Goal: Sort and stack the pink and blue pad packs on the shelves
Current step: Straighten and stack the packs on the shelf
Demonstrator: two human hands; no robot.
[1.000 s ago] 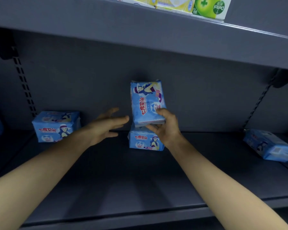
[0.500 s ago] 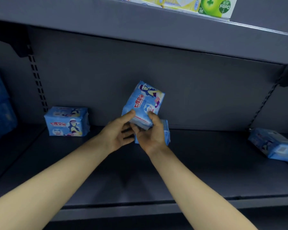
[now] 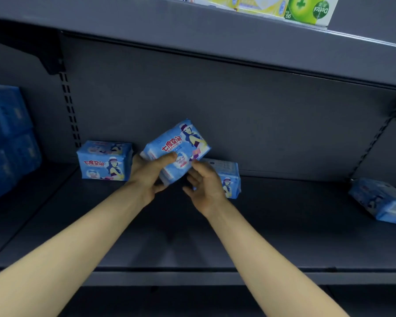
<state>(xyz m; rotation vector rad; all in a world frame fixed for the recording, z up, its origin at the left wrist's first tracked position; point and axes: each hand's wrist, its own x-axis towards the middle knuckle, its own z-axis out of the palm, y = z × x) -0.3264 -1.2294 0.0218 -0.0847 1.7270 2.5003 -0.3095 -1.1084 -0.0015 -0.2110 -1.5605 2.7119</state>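
1. Held pack point(image 3: 178, 149): a blue pad pack, raised above the grey shelf point(image 3: 192, 236) near the centre of the view. It is tilted, its top end pointing toward 2 o'clock, printed face toward the camera.
2. Left hand point(image 3: 150, 177): grips the held pack at its 7 o'clock end. The thumb lies across the printed face; the fingers curl beneath.
3. Right hand point(image 3: 206, 186): at 5 o'clock from the held pack, fingers relaxed and spread, holding nothing. Whether its fingertips touch the pack's edge cannot be told.
4. Second pack point(image 3: 104, 161): blue, stands on the shelf against the back panel, at 9 o'clock from the held pack.
5. Third pack point(image 3: 230, 177): blue, on the shelf at 4 o'clock from the held pack, partly hidden behind the right hand.
6. Fourth pack point(image 3: 382, 201): blue, lies askew on the shelf at the view's 3 o'clock edge.
7. Stack of blue packs point(image 3: 7, 138): at the view's 9 o'clock edge.
8. Upper shelf point(image 3: 192, 30): carries a green box point(image 3: 311, 9) and yellow boxes point(image 3: 261, 5) at 1 o'clock.
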